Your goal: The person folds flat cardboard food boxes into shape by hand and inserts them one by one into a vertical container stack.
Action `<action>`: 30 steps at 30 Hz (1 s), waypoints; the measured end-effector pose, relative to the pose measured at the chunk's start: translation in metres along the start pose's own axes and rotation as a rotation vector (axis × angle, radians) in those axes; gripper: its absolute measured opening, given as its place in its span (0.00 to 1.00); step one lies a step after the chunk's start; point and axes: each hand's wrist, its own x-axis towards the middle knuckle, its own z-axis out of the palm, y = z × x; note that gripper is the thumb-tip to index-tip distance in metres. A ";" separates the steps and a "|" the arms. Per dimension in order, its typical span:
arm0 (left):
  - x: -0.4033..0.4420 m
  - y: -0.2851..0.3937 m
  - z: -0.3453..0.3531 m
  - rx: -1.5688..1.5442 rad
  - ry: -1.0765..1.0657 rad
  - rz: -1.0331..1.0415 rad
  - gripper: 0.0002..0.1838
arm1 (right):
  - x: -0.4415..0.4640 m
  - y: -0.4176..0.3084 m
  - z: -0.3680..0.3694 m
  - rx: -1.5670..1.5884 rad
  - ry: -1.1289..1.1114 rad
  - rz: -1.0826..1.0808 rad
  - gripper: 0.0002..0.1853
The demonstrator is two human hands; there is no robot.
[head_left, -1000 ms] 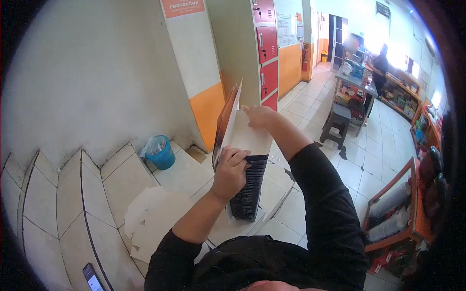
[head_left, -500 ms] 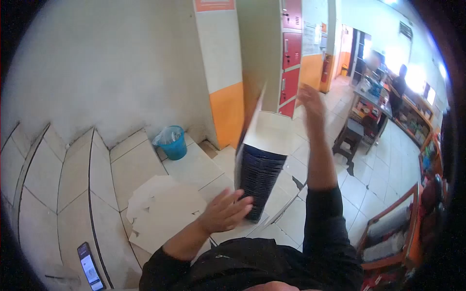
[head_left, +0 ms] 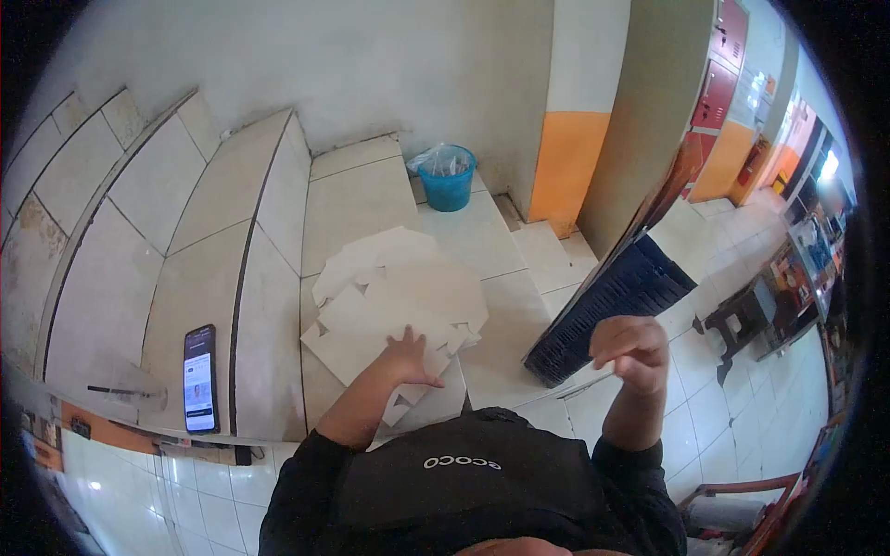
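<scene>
Several overlapping cream-coloured card sheets (head_left: 408,287) with notched edges lie on the tiled step. My left hand (head_left: 409,360) rests on their near part, fingers spread. At the right stands a tall stack of dark blue folded pieces (head_left: 607,310), with a pale sheet (head_left: 681,239) on top and a brown upright board (head_left: 663,190) along its far side. My right hand (head_left: 632,352) is raised close to the stack's near side, fingers curled; whether anything is in them is too small to tell.
A blue bucket (head_left: 447,181) with a plastic bag stands by the wall. On the left step lies a lit phone (head_left: 198,380). Tiled steps rise leftward. Red lockers (head_left: 714,93), a dark stool (head_left: 742,320) and a table stand at the right.
The view has swung left and down. My left hand has left the stack and come onto the card sheets. My right hand has come down from the stack's top to its near side.
</scene>
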 end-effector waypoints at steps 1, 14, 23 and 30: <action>0.000 -0.003 0.003 0.020 0.029 0.004 0.62 | 0.002 0.004 0.006 0.000 -0.049 0.052 0.07; -0.019 -0.007 -0.003 -0.110 0.155 0.071 0.38 | 0.008 0.032 0.050 0.026 -0.236 0.329 0.03; -0.019 -0.008 0.020 -0.380 0.333 0.109 0.23 | -0.115 0.006 -0.234 -0.427 1.142 0.003 0.18; 0.017 0.038 -0.047 -0.358 0.847 0.249 0.14 | -0.074 0.052 -0.322 -0.988 0.772 0.342 0.20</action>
